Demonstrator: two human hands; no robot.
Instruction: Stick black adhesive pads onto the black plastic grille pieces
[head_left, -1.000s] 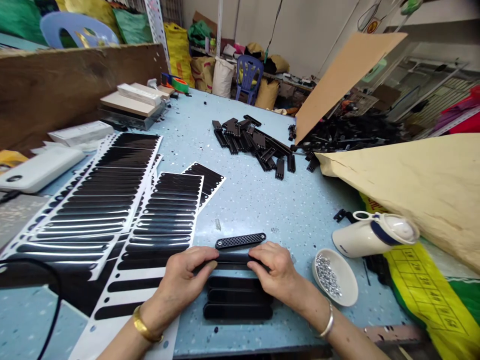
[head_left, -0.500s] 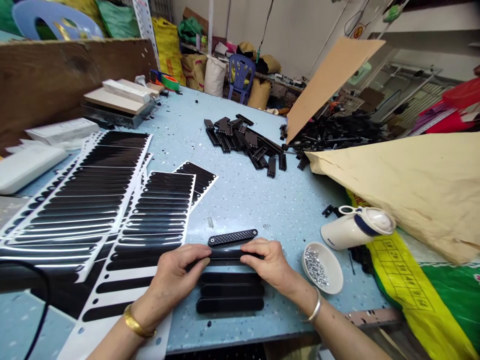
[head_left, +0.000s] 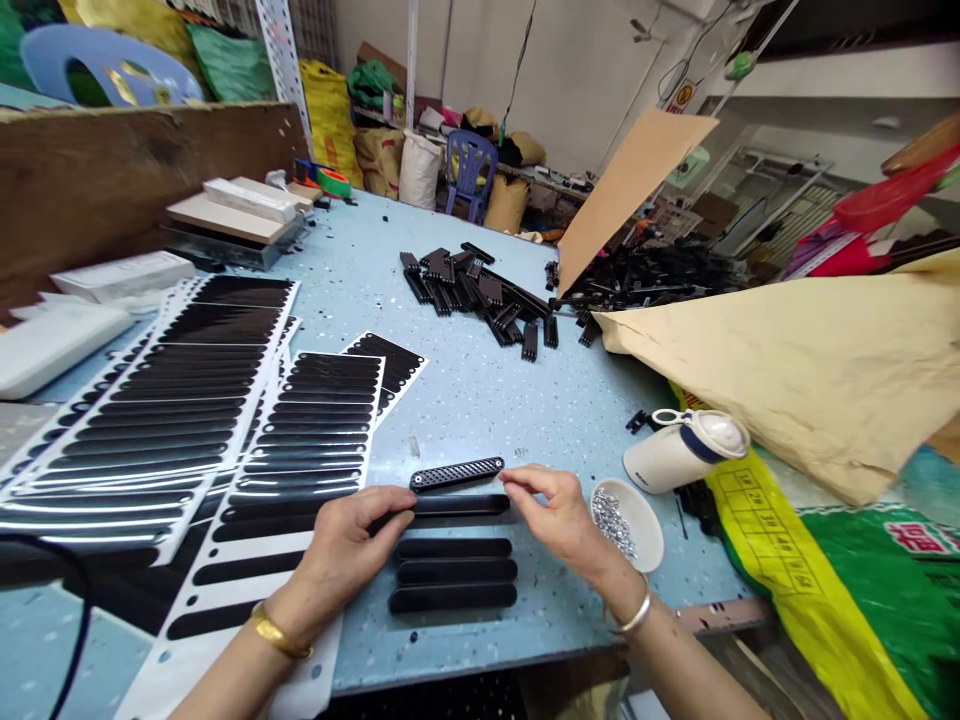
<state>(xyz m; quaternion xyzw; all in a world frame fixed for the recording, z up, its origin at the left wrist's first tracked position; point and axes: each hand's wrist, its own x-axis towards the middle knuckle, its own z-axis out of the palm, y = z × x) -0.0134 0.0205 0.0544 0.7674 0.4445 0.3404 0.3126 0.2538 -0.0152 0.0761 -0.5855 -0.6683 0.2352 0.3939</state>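
Observation:
A smooth black strip with rounded ends (head_left: 469,506) lies flat on the table. My left hand (head_left: 352,540) pinches its left end between thumb and fingers. My right hand (head_left: 559,520) is off that strip, its thumb and index finger drawn together beside the right end of a textured black strip (head_left: 457,474). Whether those fingertips touch the textured strip or hold something small cannot be made out. Three more smooth black strips (head_left: 454,572) lie in a stack of rows nearer to me.
Sticker sheets with black strips (head_left: 300,450) cover the left side. A white bowl of small metal pieces (head_left: 646,530) and a white flask (head_left: 667,458) stand at right. Black parts (head_left: 487,290) are heaped further back, near a cardboard sheet (head_left: 630,200) and brown paper (head_left: 795,370).
My right hand has let go of the smooth strip's right end and moved slightly up and away from it. My left hand stays on the left end. The camera view has shifted a little.

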